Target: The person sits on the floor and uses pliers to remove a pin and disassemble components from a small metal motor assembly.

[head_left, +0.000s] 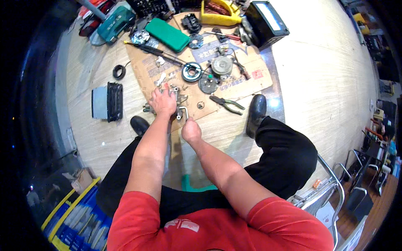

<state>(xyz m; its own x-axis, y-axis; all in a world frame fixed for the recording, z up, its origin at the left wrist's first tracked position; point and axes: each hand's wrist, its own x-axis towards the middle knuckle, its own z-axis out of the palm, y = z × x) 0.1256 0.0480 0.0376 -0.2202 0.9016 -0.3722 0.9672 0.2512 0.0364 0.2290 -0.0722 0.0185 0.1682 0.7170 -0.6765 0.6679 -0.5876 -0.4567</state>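
Note:
My left hand (162, 101) presses down on a grey metal machine part (179, 99) that lies at the near edge of a brown cardboard sheet (251, 79) on the floor. My right hand (191, 130) is closed around the handle of a bent metal key (183, 111) whose tip stands in the part. Beside the part lie a small metal ring (200, 105) and green-handled pliers (227, 104). Farther back on the cardboard are a round pulley (192, 71), a disc-shaped metal piece (208, 83) and a round grey housing (221, 65).
My black shoes (256, 113) (139, 124) flank the work. A green case (167, 34), a teal case (116, 24), a yellow tool tray (220, 15) and a black box (266, 23) sit at the back. A black finned unit (108, 101) lies left; a metal chair frame (331, 188) stands right.

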